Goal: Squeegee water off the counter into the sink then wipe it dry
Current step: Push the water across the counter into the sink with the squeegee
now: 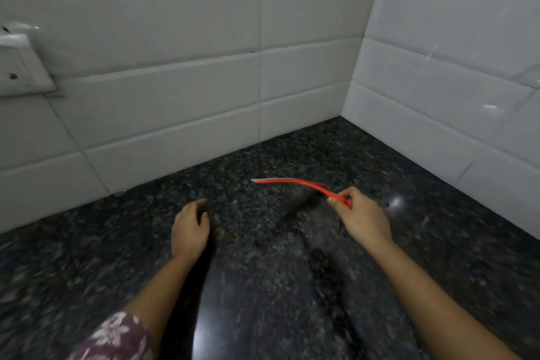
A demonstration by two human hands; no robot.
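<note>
A red squeegee [295, 183] with a pale blade edge hovers just above the dark speckled granite counter [263, 272], near the corner. My right hand [362, 216] pinches its handle end between thumb and fingers. My left hand [190, 231] is over the counter to the left, fingers loosely curled and holding nothing. The frame is motion-blurred. A shiny wet-looking patch reflects light at the counter's front. No sink is in view.
White tiled walls [175, 82] meet in a corner at the back right, closing off the counter on two sides. A white wall socket [20, 67] sticks out at the left. A floral sleeve [117, 336] shows at the bottom left.
</note>
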